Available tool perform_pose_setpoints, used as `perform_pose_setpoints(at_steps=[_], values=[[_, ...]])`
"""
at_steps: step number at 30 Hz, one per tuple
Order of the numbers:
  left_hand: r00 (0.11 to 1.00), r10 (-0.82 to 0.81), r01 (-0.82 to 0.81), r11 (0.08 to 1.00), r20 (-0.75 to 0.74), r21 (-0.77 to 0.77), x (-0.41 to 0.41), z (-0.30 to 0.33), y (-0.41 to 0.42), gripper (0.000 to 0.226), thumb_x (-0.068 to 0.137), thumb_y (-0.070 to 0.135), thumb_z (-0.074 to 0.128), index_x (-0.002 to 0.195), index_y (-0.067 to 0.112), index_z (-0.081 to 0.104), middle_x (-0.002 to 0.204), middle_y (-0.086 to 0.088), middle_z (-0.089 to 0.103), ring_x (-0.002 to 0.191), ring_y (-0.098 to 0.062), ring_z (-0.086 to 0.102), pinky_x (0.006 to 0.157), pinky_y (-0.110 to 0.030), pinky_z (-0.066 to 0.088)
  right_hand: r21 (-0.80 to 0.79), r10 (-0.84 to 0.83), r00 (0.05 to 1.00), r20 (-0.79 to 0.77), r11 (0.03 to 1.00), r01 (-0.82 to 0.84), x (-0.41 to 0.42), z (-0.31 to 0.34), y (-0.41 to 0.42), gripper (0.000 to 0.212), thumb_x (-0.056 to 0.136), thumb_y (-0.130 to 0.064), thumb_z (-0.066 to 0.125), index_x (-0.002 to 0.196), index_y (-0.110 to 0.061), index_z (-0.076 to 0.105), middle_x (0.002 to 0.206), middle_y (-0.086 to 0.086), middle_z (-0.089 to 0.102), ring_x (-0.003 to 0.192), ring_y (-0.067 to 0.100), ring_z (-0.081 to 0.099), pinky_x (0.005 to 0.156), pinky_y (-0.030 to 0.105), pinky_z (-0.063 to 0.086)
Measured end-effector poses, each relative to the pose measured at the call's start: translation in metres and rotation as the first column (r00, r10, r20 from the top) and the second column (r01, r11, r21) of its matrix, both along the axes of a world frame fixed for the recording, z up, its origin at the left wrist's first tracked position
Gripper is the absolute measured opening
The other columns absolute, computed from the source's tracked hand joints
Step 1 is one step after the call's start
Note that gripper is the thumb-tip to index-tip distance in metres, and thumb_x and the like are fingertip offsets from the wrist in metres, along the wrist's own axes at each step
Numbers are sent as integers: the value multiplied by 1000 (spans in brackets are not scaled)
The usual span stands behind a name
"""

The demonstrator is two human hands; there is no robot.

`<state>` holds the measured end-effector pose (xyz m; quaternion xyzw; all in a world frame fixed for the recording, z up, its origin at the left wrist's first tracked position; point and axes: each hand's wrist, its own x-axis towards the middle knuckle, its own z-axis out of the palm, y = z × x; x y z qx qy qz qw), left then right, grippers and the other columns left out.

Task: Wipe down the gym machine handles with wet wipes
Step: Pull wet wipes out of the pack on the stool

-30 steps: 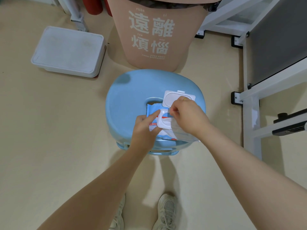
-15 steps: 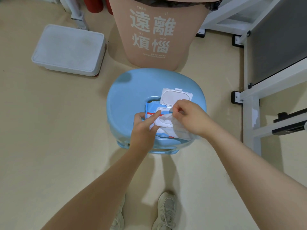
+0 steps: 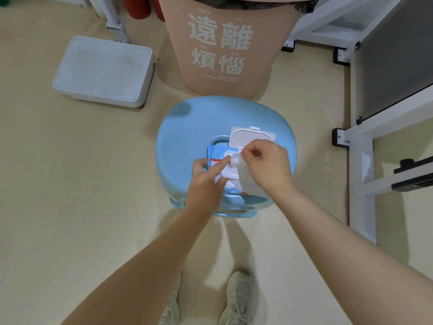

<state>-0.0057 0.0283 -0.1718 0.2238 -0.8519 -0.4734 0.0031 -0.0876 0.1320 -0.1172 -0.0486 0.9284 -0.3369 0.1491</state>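
Thin, limp and damp-looking, a white wet wipe (image 3: 243,177) is pinched near its top edge by the right hand (image 3: 264,167), while the left hand (image 3: 206,181) presses extended fingers (image 3: 221,163) on the light, soft wipes pack (image 3: 216,158) on a blue stool (image 3: 187,137).

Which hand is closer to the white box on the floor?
Left. The left hand sits on the box's side of the wipes pack; the right hand is farther over.

Small indoor gym or home workout room. White steel machine frame (image 3: 358,146) with black bolted feet on beige floor (image 3: 70,184). Pink waste bin (image 3: 220,50), blue plastic stool (image 3: 187,141), white lidded box (image 3: 103,71) alongside. Red cylinders (image 3: 140,8) stand at the back.
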Motion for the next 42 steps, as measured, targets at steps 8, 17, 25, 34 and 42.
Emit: perform_pose_setpoints(at_steps=[8, 17, 25, 34, 42], values=[[998, 50, -42, 982, 42, -184, -2, 15, 11, 53, 67, 41, 38, 110, 31, 67, 143, -9, 35, 132, -27, 33, 102, -44, 24, -79, -10, 983, 186, 997, 25, -4, 8, 17, 18, 88, -26, 56, 81, -12, 66, 78, 1, 64, 76, 17, 56, 67, 25, 40], [993, 97, -92, 993, 62, -75, -20, 18, 14, 11, 82, 26, 66, 80, 16, 68, 122, 5, 48, 121, -16, 38, 92, -27, 20, -58, -129, 965, 228, 988, 146, -10, 4, 7, 11, 81, -12, 53, 72, -10, 59, 67, -1, 55, 70, 19, 51, 64, 29, 43], [998, 3, 1, 998, -66, 63, -10, 27, 4, 20, 78, 30, 55, 68, 42, 43, 77, 22, 53, 90, -7, 46, 89, -41, 40, -67, 332, 943, -14, 941, -333, 3, 6, 25, 22, 90, -8, 50, 96, -19, 68, 109, -3, 54, 87, 6, 50, 81, 16, 40], [1000, -3, 3, 1000, -7, 29, -13, 27, 6, 21, 92, 21, 52, 75, 30, 43, 69, 17, 45, 83, -10, 39, 90, -38, 34, -75, 160, 982, -97, 983, -168, 13, -7, 28, 11, 87, -8, 56, 80, -15, 55, 89, 2, 54, 83, 21, 54, 67, 23, 35], [987, -158, 160, 961, 28, -224, -8, 15, 6, 18, 85, 28, 61, 100, 19, 63, 89, 15, 58, 115, -14, 43, 81, -18, 14, -529, 272, 929, 250, 842, -105, 12, 4, 70, 27, 81, 11, 53, 67, -11, 45, 109, -3, 66, 94, 5, 60, 73, 11, 44]])
